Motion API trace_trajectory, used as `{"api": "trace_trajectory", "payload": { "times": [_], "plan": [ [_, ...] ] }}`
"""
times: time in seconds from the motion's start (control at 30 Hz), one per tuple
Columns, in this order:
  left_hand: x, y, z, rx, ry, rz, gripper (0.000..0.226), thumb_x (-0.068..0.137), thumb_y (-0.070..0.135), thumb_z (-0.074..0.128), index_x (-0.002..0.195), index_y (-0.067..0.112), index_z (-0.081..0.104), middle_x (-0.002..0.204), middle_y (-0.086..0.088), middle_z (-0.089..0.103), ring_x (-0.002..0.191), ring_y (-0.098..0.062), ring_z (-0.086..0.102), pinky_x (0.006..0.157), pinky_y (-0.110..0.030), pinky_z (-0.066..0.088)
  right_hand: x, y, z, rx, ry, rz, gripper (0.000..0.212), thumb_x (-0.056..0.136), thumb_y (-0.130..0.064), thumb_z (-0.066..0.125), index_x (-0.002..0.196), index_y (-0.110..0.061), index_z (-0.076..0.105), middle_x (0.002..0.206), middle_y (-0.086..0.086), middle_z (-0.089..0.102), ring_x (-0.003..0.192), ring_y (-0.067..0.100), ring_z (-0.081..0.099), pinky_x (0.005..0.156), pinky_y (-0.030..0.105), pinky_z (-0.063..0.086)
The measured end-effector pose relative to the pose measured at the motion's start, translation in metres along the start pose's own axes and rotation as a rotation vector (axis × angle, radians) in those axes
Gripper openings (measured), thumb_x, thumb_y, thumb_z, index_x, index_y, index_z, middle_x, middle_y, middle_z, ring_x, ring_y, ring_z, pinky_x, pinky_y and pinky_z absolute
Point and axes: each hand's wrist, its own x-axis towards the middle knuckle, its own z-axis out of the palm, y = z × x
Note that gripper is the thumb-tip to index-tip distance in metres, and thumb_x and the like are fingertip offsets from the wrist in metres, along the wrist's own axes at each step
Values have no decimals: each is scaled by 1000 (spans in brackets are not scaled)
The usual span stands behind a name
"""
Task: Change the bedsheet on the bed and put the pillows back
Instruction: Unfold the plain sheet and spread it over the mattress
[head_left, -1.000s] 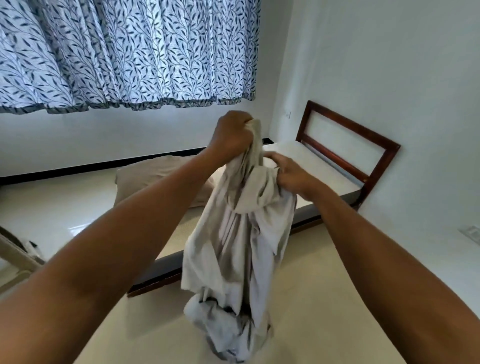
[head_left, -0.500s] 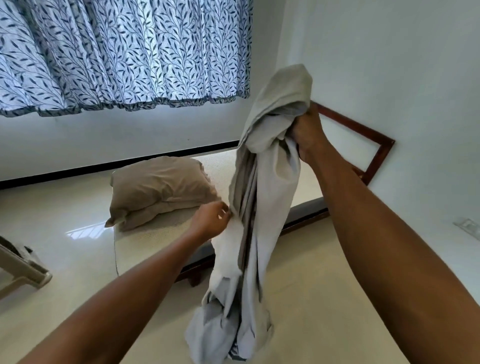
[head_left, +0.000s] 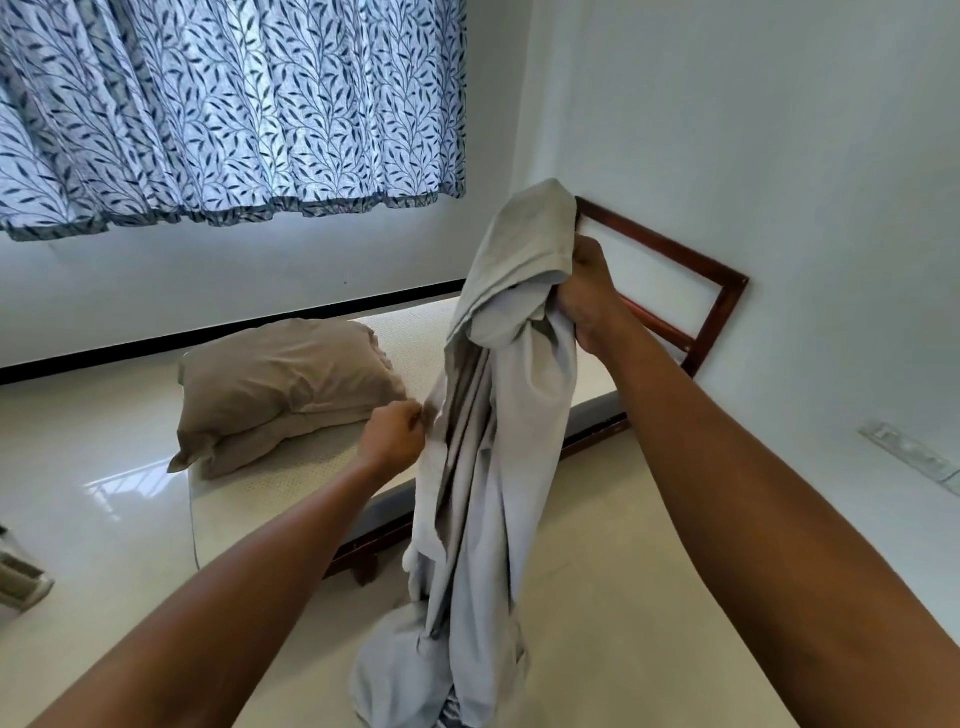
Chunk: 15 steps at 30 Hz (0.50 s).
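A curtain (head_left: 223, 104) with a leaf pattern was seen at the upper left. Below it, two brown pillows (head_left: 280, 384) were stacked on the bare mattress (head_left: 291, 467). An edge of the grey bedsheet (head_left: 493, 441) was pinched by the curled fingers of the left hand (head_left: 392, 434). The bedsheet was held up in a bunch beside the bed and hung toward the floor. Its top was gripped by the closed fingers of the right hand (head_left: 587, 296), in front of the wooden headboard (head_left: 722, 306).
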Motion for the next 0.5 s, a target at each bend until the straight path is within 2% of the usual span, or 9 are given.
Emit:
{"api": "trace_trajectory", "payload": {
  "times": [0.1,0.17,0.2,0.27,0.33,0.4,0.43,0.5],
  "plan": [
    [9,7,-11,-61,48,-42,30,101,12,47,76,2,59,72,-13,64,66,-32,61,65,-48,54,-1,7,-9,-46,-7,24,25,98,6,53,77,-7,59,73,8,57,63,6,58,64,24,50],
    [26,36,-37,-144,149,-83,23,100,8,42,87,-1,59,84,-17,65,79,-34,62,71,-47,51,-1,15,-15,-106,-22,50,17,98,3,54,85,-5,63,75,9,60,70,10,59,68,28,50],
    [37,54,-55,-210,196,-94,22,100,6,41,91,-1,59,86,-17,63,81,-33,62,69,-43,51,-2,19,-17,-147,-46,71,17,99,1,54,87,-3,65,77,10,63,75,13,60,72,31,50],
    [53,102,-93,-451,211,-76,24,101,6,38,92,3,60,79,-14,60,69,-27,63,53,-37,55,-9,29,-19,-250,-107,107,15,101,-1,54,98,2,69,88,16,68,83,14,63,78,33,51],
    [62,145,-120,-698,169,-18,28,102,6,37,89,5,62,72,-12,65,60,-25,65,48,-34,56,-21,34,-16,-286,-217,106,16,101,2,55,107,-4,67,94,11,69,80,2,65,76,25,51],
    [58,177,-132,-856,25,9,29,104,4,35,93,0,61,64,-13,69,56,-29,69,49,-36,59,-30,36,-5,-220,-282,158,28,103,2,50,126,-12,58,108,0,66,81,-2,65,76,21,52],
    [54,186,-133,-888,-61,7,27,105,4,34,97,-1,59,64,-17,70,58,-32,71,52,-39,61,-28,36,1,-188,-298,193,33,105,0,47,134,-13,51,113,-2,64,85,0,63,80,22,52],
    [48,190,-132,-929,-202,34,21,105,1,38,101,0,58,80,-28,73,77,-40,75,72,-45,64,-21,33,9,-156,-342,219,34,105,-6,51,138,-12,46,109,-4,60,92,3,58,84,20,52]
  ]
}}
